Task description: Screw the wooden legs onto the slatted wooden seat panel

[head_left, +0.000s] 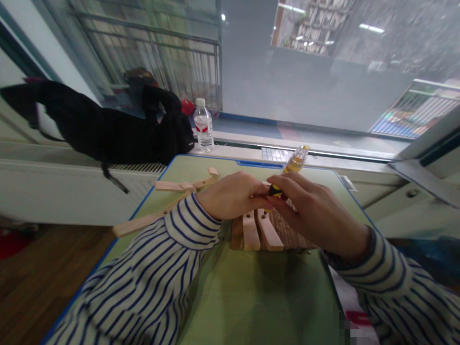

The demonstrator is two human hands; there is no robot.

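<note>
My right hand [312,206] is closed round a screwdriver [295,162] with a clear yellow handle and a black collar; the handle's end tilts up and away. My left hand [233,194] pinches at the screwdriver's lower part, its fingertips meeting those of the right. Below them lies a rough brown wooden board [293,235]. Two pale wooden strips [270,234] rest on it side by side, each with a dark screw or hole. The yellow shaft points at the right strip's dark spot; contact is hard to tell. My fingers hide the strips' far ends.
Joined pale wooden sticks [142,223] lie left on the green, blue-edged table [230,297], partly behind my left sleeve. On the sill past it are a water bottle [203,125] and a black bag [125,134]. White papers [347,292] show beneath my right sleeve.
</note>
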